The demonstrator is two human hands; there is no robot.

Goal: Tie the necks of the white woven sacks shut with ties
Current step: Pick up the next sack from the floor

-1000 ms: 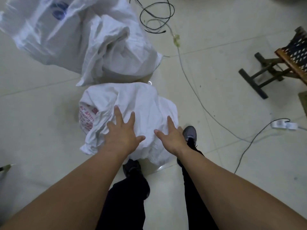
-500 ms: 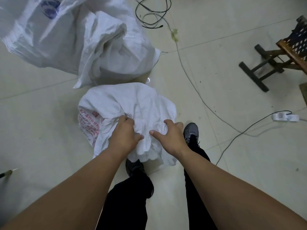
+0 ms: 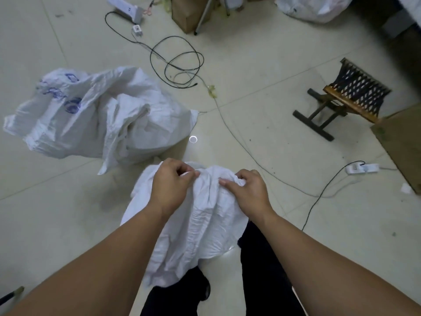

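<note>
At left a blue-printed white woven sack [image 3: 98, 115] lies slumped on the tiled floor [image 3: 45, 213], lengthwise across the view. In the middle a second white sack [image 3: 200, 226] is held before the person's legs. Its long axis runs from the bunched top edge, which points away from the person, back toward the shoes. The left hand [image 3: 169, 185] pinches that edge with curled fingers; the right hand [image 3: 248, 190] clamps its fingers on folds beside it. A folding stool [image 3: 348, 96] stands at right.

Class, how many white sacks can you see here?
3: near sack, gripped by left hand and right hand; blue-printed sack, at left; cut-off sack, top right. Others may be hidden.
</note>
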